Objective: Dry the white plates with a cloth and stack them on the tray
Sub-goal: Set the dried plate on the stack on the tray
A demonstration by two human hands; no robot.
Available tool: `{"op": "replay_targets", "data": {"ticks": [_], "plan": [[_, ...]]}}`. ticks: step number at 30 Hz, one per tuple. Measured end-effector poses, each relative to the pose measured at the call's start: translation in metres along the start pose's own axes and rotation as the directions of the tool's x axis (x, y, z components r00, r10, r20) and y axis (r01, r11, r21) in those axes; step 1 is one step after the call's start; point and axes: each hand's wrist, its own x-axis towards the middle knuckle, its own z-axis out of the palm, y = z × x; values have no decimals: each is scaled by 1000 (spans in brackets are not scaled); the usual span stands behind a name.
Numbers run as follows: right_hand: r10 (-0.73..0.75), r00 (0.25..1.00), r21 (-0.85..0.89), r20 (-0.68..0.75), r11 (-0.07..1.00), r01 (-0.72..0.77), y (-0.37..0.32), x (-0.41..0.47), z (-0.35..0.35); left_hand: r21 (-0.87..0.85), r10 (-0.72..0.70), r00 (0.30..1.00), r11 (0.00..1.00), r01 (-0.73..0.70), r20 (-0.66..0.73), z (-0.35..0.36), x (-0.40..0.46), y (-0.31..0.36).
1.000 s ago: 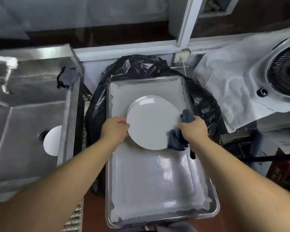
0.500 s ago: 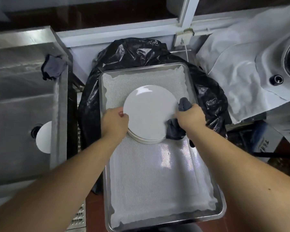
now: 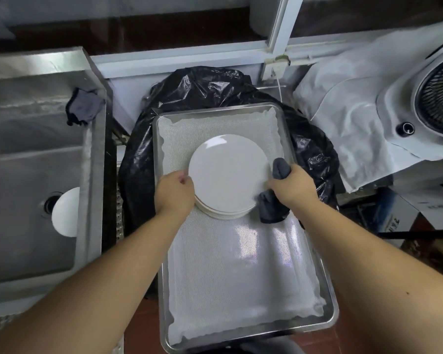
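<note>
I see the top white plate (image 3: 228, 172) lying face down on a stack of plates (image 3: 225, 213) in the far half of the metal tray (image 3: 327, 325), its near edge overhanging the rims of the plates below so they show as a thin crescent. My left hand (image 3: 173, 194) grips the plate's left edge, fingers curled against the rim. My right hand (image 3: 292, 186) is at the plate's right edge, closed round a dark grey cloth (image 3: 274, 205); the cloth bulges above the knuckles and hangs down onto the tray beside the stack. The tray is lined with a white mesh mat (image 3: 241, 277) and sits on top of a bin covered by a black plastic bag (image 3: 215, 88). To the left, well apart from the tray, I see a steel sink (image 3: 23, 200) with another white plate (image 3: 65, 213) leaning in it next to the drain, partly hidden by the sink wall, and a second dark cloth (image 3: 85, 107) draped over the sink's far right corner. To the right a white fan (image 3: 440, 98) lies on white plastic sheeting (image 3: 343, 118).
</note>
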Motion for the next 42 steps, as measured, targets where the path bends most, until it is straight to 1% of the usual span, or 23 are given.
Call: {"op": "replay_targets", "data": {"ticks": [3, 5, 9, 11, 14, 17, 21, 25, 29, 33, 35, 38, 42], "plan": [[37, 999, 79, -30, 996, -34, 14, -14, -16, -58, -22, 999, 998, 23, 24, -6, -18, -4], [38, 999, 99, -31, 994, -34, 22, -25, -29, -68, -23, 998, 997, 26, 51, -9, -35, -3], [-5, 1000, 72, -25, 997, 7, 35, -51, -47, -57, -3, 979, 998, 15, 204, -9, -77, -4], [-46, 999, 56, 5, 997, 46, 39, -64, -53, -26, 30, 972, 999, -25, 233, -10, -103, -5], [-128, 989, 34, 69, 991, 126, 44, -84, -59, 78, 107, 974, 989, -125, 198, -15, -143, -5], [-202, 971, 34, 125, 979, 200, 47, -104, -60, 194, 119, 982, 970, -146, 146, -18, -179, -10], [-286, 939, 77, 188, 958, 277, 54, -131, -44, 263, 56, 996, 962, -72, 67, -20, -230, -30], [-332, 897, 81, 290, 943, 323, 59, -164, -17, 277, -54, 998, 959, 58, -21, -38, -279, -58], [-395, 826, 66, 402, 912, 404, 47, -202, 13, 267, -131, 983, 950, 161, -126, -66, -314, -85], [-473, 715, 57, 515, 851, 523, 26, -249, 43, 256, -163, 967, 943, 210, -194, -94, -344, -116], [-516, 625, 13, 585, 777, 629, 12, -277, 61, 250, -191, 962, 939, 237, -196, -110, -359, -138], [-570, 492, -27, 658, 635, 772, -11, -323, 95, 201, -256, 938, 931, 305, -235, -138, -381, -178], [-586, 351, -40, 730, 477, 878, -44, -396, 157, 146, -335, 904, 913, 381, -266, -187, -413, -244]]}}
